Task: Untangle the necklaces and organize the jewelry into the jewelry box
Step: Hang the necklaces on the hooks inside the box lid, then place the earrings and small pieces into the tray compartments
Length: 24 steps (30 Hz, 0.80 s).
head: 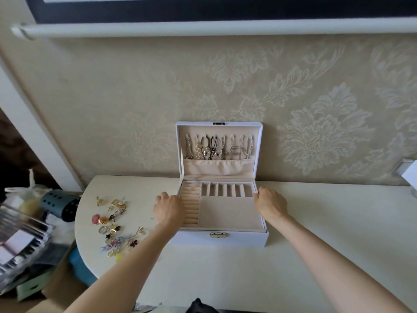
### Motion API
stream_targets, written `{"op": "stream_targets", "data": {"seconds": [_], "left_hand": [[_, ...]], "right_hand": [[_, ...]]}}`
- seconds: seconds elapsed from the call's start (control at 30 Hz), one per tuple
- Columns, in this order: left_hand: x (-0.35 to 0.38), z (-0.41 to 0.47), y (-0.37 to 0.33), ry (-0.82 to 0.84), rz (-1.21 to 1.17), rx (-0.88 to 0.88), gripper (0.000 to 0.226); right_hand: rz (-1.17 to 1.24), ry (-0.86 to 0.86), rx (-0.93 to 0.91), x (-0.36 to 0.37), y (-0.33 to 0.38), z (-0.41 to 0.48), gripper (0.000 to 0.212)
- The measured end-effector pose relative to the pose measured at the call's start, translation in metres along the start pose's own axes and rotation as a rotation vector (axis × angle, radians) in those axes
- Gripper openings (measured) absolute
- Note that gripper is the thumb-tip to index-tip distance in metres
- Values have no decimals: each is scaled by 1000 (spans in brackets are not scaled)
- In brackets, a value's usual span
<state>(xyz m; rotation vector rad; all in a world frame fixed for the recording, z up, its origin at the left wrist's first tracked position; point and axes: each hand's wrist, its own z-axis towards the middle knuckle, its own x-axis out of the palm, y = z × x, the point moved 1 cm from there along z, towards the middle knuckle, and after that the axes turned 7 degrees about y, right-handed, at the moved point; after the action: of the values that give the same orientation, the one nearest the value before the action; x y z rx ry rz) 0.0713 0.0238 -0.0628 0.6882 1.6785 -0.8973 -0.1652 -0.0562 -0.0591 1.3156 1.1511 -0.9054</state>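
- White jewelry box [217,239] sits mid-frame on the cream table [316,233], backed up against the patterned wallpaper [112,91], lid [219,147] standing upright and open.
- Necklaces [217,148] hang in a row inside the lid, over a gathered beige pocket; a butterfly-looking pendant sits in the middle.
- Top tray [230,212] is beige velvet: ring rolls on the left, a row of small slots along the back, one big flat compartment in front.
- Left hand [168,207] curls over the tray's left edge, fingers bent down onto it.
- Right hand [269,203] does the same on the right edge, fingers hooked on the rim.
- Loose pile of earrings and rings [114,227] lies scattered on the table, left of the box.
- Clutter at the lower left of the frame, too blurry to name.
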Motion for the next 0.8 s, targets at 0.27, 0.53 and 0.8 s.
{"op": "stream_targets", "data": {"seconds": [0.27,0.53,0.8], "left_hand": [[3,-25,-1,19,5,2,34],[6,-40,5,23,-100,46,33],[11,-57,19,-144,-404,219,33]], "right_hand": [[-27,10,17,1,-14,-19,30],[-35,-74,32,-9,-4,-39,23],[51,139,-370,-15,58,-50,23]]}}
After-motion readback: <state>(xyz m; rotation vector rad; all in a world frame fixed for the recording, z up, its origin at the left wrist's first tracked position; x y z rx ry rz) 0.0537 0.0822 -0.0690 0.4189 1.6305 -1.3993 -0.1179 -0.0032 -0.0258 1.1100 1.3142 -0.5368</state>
